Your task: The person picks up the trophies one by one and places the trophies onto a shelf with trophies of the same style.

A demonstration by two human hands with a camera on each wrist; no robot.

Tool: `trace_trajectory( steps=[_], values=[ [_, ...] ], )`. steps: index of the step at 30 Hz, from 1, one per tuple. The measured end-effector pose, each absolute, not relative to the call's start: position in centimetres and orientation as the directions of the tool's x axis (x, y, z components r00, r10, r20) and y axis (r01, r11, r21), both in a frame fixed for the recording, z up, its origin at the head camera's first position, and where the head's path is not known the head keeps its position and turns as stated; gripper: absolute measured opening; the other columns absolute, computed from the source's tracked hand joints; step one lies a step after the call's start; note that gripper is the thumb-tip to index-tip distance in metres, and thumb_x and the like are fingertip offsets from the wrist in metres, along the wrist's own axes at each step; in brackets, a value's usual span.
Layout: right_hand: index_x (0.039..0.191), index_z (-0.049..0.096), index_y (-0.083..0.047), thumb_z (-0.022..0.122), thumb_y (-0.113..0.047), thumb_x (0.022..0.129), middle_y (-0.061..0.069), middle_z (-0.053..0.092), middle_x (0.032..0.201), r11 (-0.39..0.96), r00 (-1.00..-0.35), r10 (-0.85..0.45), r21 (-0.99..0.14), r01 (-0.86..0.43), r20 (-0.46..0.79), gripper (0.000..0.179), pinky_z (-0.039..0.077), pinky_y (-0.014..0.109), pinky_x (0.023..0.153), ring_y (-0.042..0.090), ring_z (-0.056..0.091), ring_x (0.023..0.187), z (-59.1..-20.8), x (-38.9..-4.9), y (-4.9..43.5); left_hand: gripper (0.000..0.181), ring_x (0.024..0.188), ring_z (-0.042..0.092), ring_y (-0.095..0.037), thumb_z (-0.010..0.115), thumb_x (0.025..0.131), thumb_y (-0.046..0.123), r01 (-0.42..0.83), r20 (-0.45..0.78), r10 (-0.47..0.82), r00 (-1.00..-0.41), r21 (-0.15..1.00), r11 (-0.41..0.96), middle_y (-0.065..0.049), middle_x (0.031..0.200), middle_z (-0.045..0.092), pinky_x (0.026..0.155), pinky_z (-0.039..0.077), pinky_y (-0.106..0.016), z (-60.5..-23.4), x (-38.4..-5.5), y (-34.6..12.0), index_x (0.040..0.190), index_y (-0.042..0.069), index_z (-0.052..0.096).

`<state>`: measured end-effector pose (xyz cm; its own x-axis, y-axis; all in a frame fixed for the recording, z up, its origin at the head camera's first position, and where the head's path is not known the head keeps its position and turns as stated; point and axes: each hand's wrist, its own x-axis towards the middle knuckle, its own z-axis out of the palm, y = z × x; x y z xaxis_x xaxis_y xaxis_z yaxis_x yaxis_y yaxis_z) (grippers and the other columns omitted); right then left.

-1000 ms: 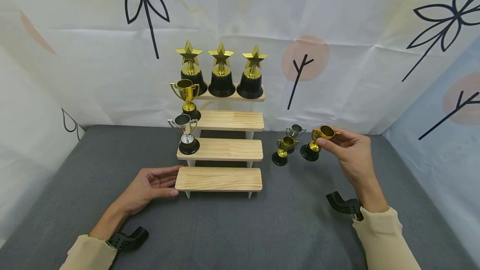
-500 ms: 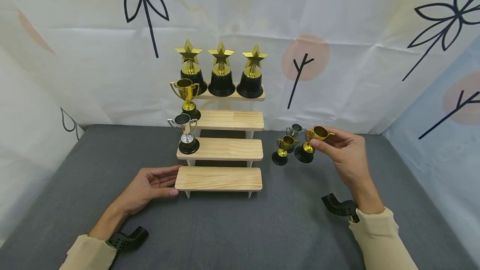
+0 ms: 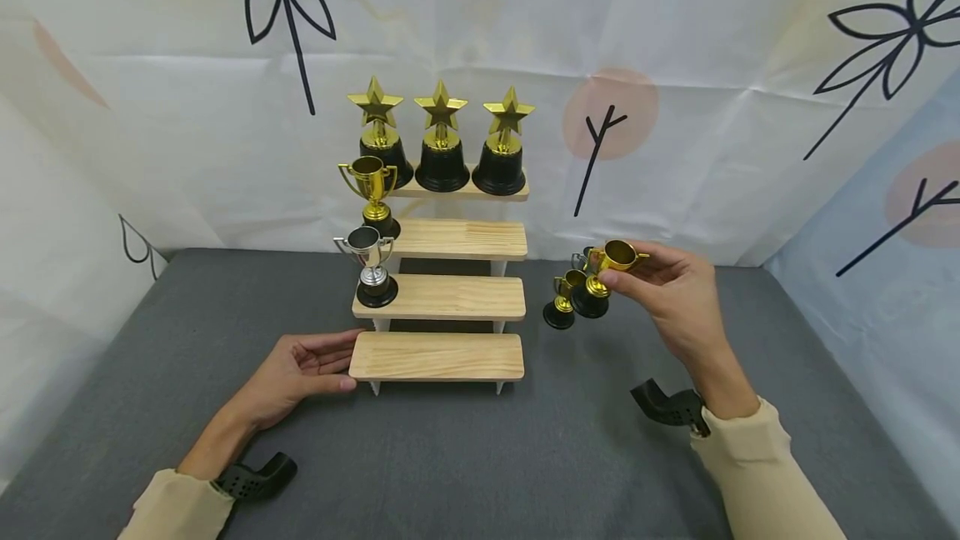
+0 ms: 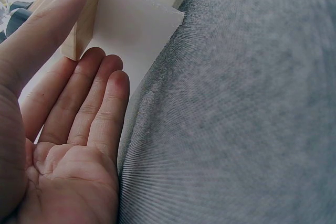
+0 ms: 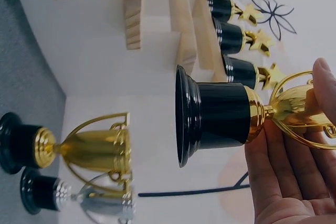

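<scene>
My right hand (image 3: 671, 294) pinches a gold trophy cup (image 3: 618, 255) with a black base by its bowl. In the right wrist view this trophy cup (image 5: 223, 114) is raised, with thumb and fingers on either side of the bowl. It overlaps a smaller gold trophy cup (image 3: 566, 290) and a silver one (image 3: 577, 260), both standing on the table. The left hand (image 3: 307, 377) lies at the left end of the wooden display stand's lowest shelf (image 3: 437, 357). Its fingers are extended in the left wrist view, fingertips right at the white support (image 4: 134, 22), thumb over the board.
Three star trophies (image 3: 441, 140) line the top shelf. A gold trophy cup (image 3: 372, 190) stands at the left of the second shelf, a silver trophy cup (image 3: 369, 261) at the left of the third. Grey cloth (image 3: 450, 465) covers the table; a patterned white backdrop (image 3: 697, 148) hangs behind.
My right hand has carried the gold trophy cup leftward and slightly up, until it overlaps the two small cups. The left hand stays at the lowest shelf.
</scene>
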<state>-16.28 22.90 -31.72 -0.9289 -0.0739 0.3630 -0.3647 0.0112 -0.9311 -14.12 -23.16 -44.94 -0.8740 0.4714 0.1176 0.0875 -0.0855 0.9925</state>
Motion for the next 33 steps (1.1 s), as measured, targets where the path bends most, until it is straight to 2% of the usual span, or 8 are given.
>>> trace_trajectory(
  steps=[13, 20, 28, 33],
  values=[
    [0.112, 0.074, 0.006, 0.08, 0.014, 0.079, 0.004, 0.076, 0.101, 0.057, -0.907, -0.107, -0.908, -0.415, 0.407, 0.034, 0.063, 0.025, 0.078, 0.016, 0.074, 0.088, -30.1, -17.1, 20.6, 0.07, 0.123, 0.061, -0.015, 0.074, 0.084, -0.015, 0.081, 0.105, 0.462, -0.881, 0.994, -0.071, -0.01, 0.141, 0.058, 0.101, 0.053, -0.032, -44.9, -14.1, -23.1, 0.142, -0.024, 0.037],
    [0.111, 0.074, 0.005, 0.081, 0.013, 0.079, 0.006, 0.076, 0.099, 0.014, -0.9, -0.109, -0.904, -0.427, 0.423, 0.034, 0.064, 0.027, 0.077, 0.017, 0.074, 0.085, -29.4, -17.5, 19.3, 0.069, 0.123, 0.061, -0.014, 0.074, 0.083, -0.014, 0.088, 0.102, 0.454, -0.885, 0.995, -0.051, -0.018, 0.142, 0.055, 0.1, 0.054, -0.032, -44.8, -14.1, -23.1, 0.142, -0.024, 0.038],
    [0.112, 0.075, 0.004, 0.083, 0.007, 0.08, 0.006, 0.076, 0.098, 0.027, -0.891, -0.125, -0.897, -0.442, 0.436, 0.033, 0.063, 0.027, 0.076, 0.019, 0.073, 0.085, -28.7, -18.4, 18.0, 0.069, 0.123, 0.062, -0.015, 0.074, 0.083, -0.015, 0.087, 0.109, 0.458, -0.882, 0.994, -0.069, -0.004, 0.138, 0.06, 0.1, 0.054, -0.032, -44.9, -14.1, -23.1, 0.141, -0.024, 0.038],
    [0.112, 0.075, 0.003, 0.081, 0.007, 0.082, 0.007, 0.076, 0.097, -0.006, -0.891, -0.134, -0.899, -0.437, 0.434, 0.031, 0.063, 0.029, 0.078, 0.019, 0.073, 0.086, -28.5, -19.1, 17.1, 0.069, 0.123, 0.061, -0.015, 0.074, 0.083, -0.015, 0.085, 0.109, 0.46, -0.881, 0.994, -0.071, -0.004, 0.139, 0.06, 0.101, 0.053, -0.032, -44.9, -14.1, -23.2, 0.141, -0.024, 0.038]
  ],
)
